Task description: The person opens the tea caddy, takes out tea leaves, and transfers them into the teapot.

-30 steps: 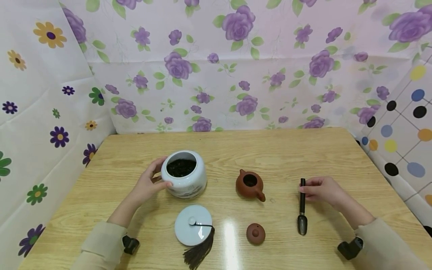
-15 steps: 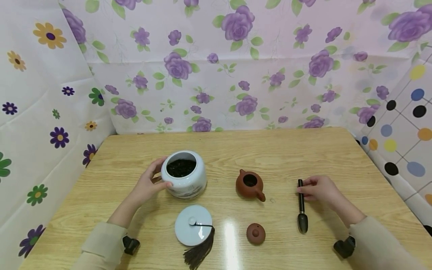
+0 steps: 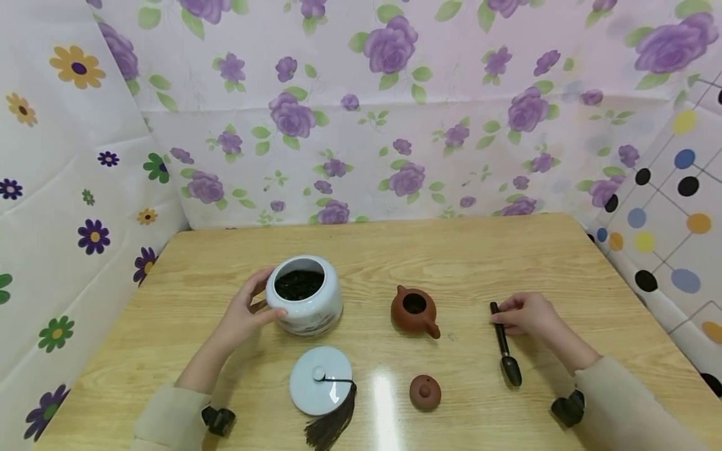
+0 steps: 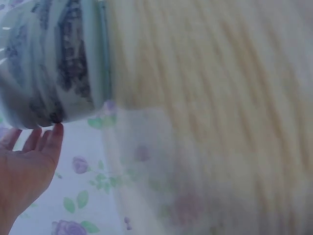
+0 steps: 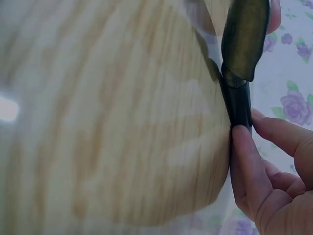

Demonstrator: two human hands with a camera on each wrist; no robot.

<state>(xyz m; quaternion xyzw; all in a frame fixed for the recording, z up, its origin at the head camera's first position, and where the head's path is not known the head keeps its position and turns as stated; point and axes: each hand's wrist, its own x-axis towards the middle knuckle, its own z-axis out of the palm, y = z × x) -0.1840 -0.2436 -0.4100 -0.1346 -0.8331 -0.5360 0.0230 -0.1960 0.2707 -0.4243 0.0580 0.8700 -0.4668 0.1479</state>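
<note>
Right hand [image 3: 530,315]: grip narrowed, pinching the spoon [image 3: 504,346] by its handle, right of the teapot [image 3: 414,322]. Left hand [image 3: 245,316]: grip widely curved round the jar [image 3: 310,314]. Advisable: firm pinch, spoon clear of the teapot, jar braced against tipping.

There is 1 table [image 3: 366,250], 1 jar [image 3: 317,308], 1 teapot [image 3: 413,317] and 1 spoon [image 3: 503,341]. 1 white lid [image 3: 316,391] and 1 brown lid [image 3: 425,393] make 2 lids; 1 tassel [image 3: 334,423] shows. 1 left hand [image 3: 244,316] and 1 right hand [image 3: 533,315] make 2 hands, with 2 sleeves [image 3: 169,414] and 2 wrist cameras [image 3: 219,420]. Cloths [image 3: 361,156] show 3 patterns.
</note>
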